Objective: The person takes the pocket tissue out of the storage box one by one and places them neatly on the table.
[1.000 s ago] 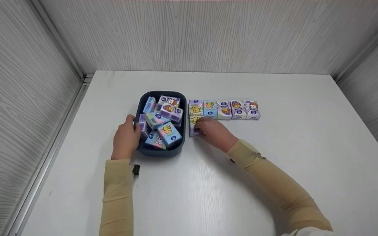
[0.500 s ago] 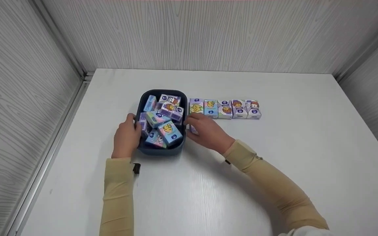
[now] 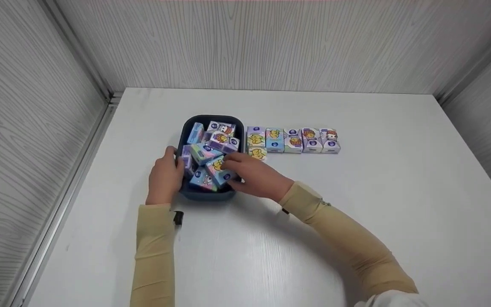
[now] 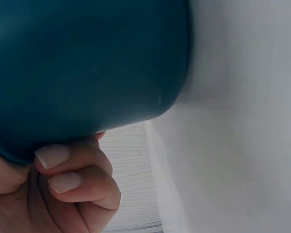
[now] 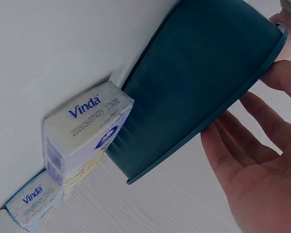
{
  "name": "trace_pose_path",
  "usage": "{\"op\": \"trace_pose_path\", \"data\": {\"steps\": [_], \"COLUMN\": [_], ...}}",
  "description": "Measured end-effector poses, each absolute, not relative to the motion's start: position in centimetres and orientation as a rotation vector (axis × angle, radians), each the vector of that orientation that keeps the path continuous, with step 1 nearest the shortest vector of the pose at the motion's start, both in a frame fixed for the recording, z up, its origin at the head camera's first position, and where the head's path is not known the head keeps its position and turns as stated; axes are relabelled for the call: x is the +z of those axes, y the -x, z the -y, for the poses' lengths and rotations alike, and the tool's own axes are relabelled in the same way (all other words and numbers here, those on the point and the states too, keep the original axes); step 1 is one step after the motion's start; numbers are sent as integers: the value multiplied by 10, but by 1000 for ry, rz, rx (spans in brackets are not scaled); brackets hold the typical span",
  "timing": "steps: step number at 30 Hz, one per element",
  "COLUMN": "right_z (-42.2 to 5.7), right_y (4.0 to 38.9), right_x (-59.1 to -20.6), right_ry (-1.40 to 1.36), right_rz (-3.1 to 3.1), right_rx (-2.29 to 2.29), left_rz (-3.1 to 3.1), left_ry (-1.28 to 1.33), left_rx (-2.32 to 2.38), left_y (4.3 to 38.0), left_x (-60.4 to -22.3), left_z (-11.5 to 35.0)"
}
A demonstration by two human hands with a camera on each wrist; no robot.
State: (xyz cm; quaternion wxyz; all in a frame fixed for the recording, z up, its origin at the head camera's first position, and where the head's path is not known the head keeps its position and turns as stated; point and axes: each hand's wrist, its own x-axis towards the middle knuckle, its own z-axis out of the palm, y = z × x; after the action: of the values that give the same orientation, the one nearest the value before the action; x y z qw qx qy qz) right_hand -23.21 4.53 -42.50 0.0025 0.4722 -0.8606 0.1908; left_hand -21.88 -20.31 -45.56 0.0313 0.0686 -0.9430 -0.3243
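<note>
A dark blue-green plastic bin [image 3: 207,195] holds a jumble of several small tissue packs with cartoon prints. My left hand [image 3: 165,175] grips the bin's left rim; in the left wrist view its fingers [image 4: 87,187] are curled against the outside wall. Over the right rim reaches my right hand [image 3: 258,175], its spread fingertips at a blue tissue pack [image 3: 216,167] near the bin's front. In the right wrist view, those fingertips are hidden behind the rim. A purple tissue pack [image 3: 257,153] on the table is partly covered by this hand.
Right of the bin, several tissue packs [image 3: 292,141] stand side by side in a row, with the purple one in front of the row's left end. Grey wood-grain walls [image 3: 271,47] border the white table [image 3: 245,256] at back and sides.
My right hand has let go of the purple tissue pack in front of the row and moved left, over the bin's rim to the blue pack. The left hand stays on the bin.
</note>
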Motion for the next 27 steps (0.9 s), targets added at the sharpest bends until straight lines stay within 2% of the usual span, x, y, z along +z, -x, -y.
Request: {"op": "trace_pose_path", "data": {"steps": [10,20,27], "right_z": [-30,-14,-14], "right_y": [237,245,247], "right_x": [-418,-419,-426], "right_ry": [-1547,-1477,-1398], "right_rz": [2827,2980,3016], "right_rx": [472,369,476], "left_rz": [2888,2904,2900], "left_ry": [-178,-207,-204], "left_rx": [-968,-996,-1004], "left_y": [219,218,218], "left_x": [-455,-454,-453], "left_z": [204,205,203]}}
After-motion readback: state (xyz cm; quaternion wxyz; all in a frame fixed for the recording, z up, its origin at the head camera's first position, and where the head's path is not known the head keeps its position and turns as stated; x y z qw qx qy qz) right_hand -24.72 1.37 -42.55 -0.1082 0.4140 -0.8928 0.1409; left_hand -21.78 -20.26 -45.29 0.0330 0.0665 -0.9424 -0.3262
